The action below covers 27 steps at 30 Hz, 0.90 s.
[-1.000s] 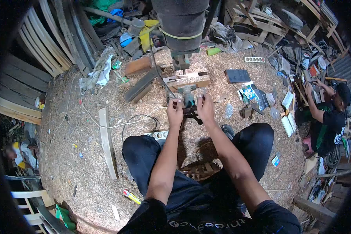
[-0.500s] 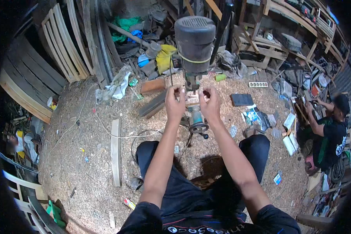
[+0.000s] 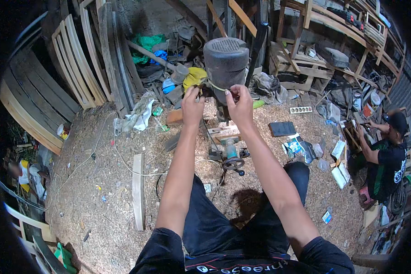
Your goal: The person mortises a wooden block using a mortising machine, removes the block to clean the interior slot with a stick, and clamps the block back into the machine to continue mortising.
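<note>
A: What are the hands at?

B: A dark motor housing [image 3: 225,64], standing upright at the head of a machine in front of the person, above a floor [image 3: 109,182] strewn with pale shavings.

A: How does it look?

B: It's a rounded drum, charcoal to black, dull and dusty-looking. The top is a flat disc with a grille [image 3: 226,44] of small holes. A thin yellowish band [image 3: 217,86] runs round its lower part.

A: And the right hand [image 3: 239,104]?

B: At the housing's lower right, in front of the end of the band. Thumb and fingers are close together, a narrow pose, but I can't tell if they pinch the band.

A: The left hand [image 3: 194,105]?

B: Just to the left of the housing, fingers bent, near a yellow cloth [image 3: 194,76] that lies farther back. Whether it holds anything, I can't tell.

A: What's underneath?

B: A light wooden block [image 3: 223,133] lies below the housing. Nearer the person there's a worn blue-green metal part [image 3: 230,149], then a dark handwheel [image 3: 233,163] with a black knob [image 3: 241,173] at its edge.
</note>
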Tool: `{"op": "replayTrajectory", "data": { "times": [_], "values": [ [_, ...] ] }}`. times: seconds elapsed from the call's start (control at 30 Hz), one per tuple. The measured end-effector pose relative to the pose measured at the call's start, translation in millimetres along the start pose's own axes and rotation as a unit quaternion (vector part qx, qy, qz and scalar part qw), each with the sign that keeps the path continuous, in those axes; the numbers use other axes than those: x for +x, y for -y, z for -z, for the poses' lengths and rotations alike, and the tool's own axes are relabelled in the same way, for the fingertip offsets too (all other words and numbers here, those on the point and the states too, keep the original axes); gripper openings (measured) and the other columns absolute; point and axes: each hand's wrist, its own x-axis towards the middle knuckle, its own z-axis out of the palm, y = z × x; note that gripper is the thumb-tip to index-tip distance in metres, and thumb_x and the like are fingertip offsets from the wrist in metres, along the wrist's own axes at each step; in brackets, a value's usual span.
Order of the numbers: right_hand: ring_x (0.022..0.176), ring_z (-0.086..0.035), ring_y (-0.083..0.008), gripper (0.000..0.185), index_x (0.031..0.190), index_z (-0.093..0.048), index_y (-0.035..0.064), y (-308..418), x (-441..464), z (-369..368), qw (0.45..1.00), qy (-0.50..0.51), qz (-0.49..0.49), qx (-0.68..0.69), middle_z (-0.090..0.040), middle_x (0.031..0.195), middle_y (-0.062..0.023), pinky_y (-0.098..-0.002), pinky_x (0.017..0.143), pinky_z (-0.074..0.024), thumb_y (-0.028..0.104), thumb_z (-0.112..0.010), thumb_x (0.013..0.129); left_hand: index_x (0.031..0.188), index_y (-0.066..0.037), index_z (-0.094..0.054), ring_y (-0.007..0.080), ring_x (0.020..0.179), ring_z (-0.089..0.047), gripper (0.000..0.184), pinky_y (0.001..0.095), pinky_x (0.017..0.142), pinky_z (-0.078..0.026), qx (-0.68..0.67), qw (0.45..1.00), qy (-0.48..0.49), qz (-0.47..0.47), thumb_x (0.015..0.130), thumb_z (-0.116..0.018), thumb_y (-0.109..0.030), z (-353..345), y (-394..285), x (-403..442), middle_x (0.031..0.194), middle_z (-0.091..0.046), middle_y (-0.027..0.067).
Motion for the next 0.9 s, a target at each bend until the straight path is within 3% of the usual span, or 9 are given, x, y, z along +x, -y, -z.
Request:
{"op": "replayTrajectory", "data": {
  "times": [0.13,0.23,0.47,0.57,0.6,0.7,0.83,0.9],
  "values": [
    [0.076,-0.061,-0.0285,0.016,0.096,-0.056,-0.0019,-2.7,0.2,-2.2,1.000,-0.001,-0.013,0.013,-0.059,0.088,-0.0160,-0.0372,0.069,-0.0490,0.006,-0.066,0.086,0.104,0.002,-0.065,0.0382,0.098,-0.061,0.030,0.0407,0.085,-0.049,-0.032,0.999,-0.010,-0.030,0.074,-0.064,-0.001,2.1,-0.4,6.2,0.106,-0.064,0.0194],
    [0.074,-0.061,-0.0281,0.015,0.093,-0.056,-0.0018,-1.4,2.0,-2.8,1.000,-0.003,-0.012,-0.009,-0.059,0.086,-0.0154,-0.0373,0.067,-0.0485,0.006,-0.066,0.086,0.101,0.002,-0.065,0.0378,0.094,-0.062,0.027,0.0398,0.083,-0.050,-0.057,0.998,0.000,0.001,0.073,-0.064,-0.001,7.1,-11.7,12.2,0.101,-0.064,0.0186],
    [0.072,-0.061,-0.0276,0.012,0.088,-0.058,-0.0005,-2.5,-1.2,14.3,0.999,-0.032,-0.039,0.018,-0.062,0.080,-0.0137,-0.0368,0.065,-0.0475,0.006,-0.068,0.085,0.097,0.001,-0.067,0.0318,0.091,-0.065,0.015,0.0375,0.081,-0.051,-0.044,0.999,0.004,0.008,0.083,-0.065,-0.005,17.0,-25.2,14.2,0.098,-0.066,0.0154],
    [0.063,-0.055,-0.0111,0.011,0.089,-0.059,-0.0009,-0.3,2.2,29.7,0.998,-0.057,-0.003,-0.015,-0.060,0.073,-0.0062,-0.0277,0.059,-0.0456,0.005,-0.068,0.087,0.098,0.000,-0.068,0.0309,0.091,-0.065,0.015,0.0374,0.081,-0.051,-0.083,0.997,-0.001,0.001,0.083,-0.064,-0.003,19.8,-38.7,14.7,0.098,-0.066,0.0150],
    [0.067,-0.056,-0.0148,0.010,0.090,-0.059,-0.0016,6.9,3.5,35.8,0.997,-0.066,0.013,-0.030,-0.060,0.076,-0.0074,-0.0300,0.063,-0.0468,0.003,-0.067,0.086,0.101,-0.002,-0.068,0.0266,0.092,-0.065,0.017,0.0356,0.082,-0.050,-0.095,0.996,0.002,0.002,0.085,-0.065,-0.003,22.0,-45.8,14.4,0.099,-0.066,0.0127],
    [0.071,-0.057,-0.0191,0.010,0.091,-0.059,-0.0021,8.0,9.4,47.0,0.994,-0.085,0.045,-0.054,-0.059,0.080,-0.0091,-0.0325,0.067,-0.0475,0.002,-0.066,0.085,0.102,-0.002,-0.068,0.0272,0.094,-0.064,0.018,0.0351,0.085,-0.049,-0.104,0.995,0.001,-0.006,0.085,-0.064,-0.003,28.9,-67.8,16.2,0.099,-0.066,0.0131],
    [0.088,-0.059,-0.0261,0.024,0.102,-0.057,-0.0015,22.7,45.1,56.9,0.987,-0.119,0.070,-0.079,-0.058,0.095,-0.0143,-0.0359,0.079,-0.0478,0.008,-0.069,0.084,0.114,-0.003,-0.062,0.0304,0.105,-0.061,0.029,0.0370,0.091,-0.048,-0.068,0.995,-0.021,-0.067,0.085,-0.063,-0.002,28.3,-82.3,35.6,0.114,-0.061,0.0157],
    [0.105,-0.057,-0.0286,0.044,0.117,-0.052,-0.0025,36.9,75.5,61.0,0.987,-0.132,0.071,-0.062,-0.056,0.113,-0.0183,-0.0371,0.091,-0.0451,0.018,-0.072,0.085,0.118,-0.003,-0.059,0.0320,0.110,-0.059,0.033,0.0379,0.095,-0.047,-0.079,0.993,-0.029,-0.080,0.085,-0.062,-0.004,26.3,-90.9,51.3,0.119,-0.059,0.0165]
  ]
}}
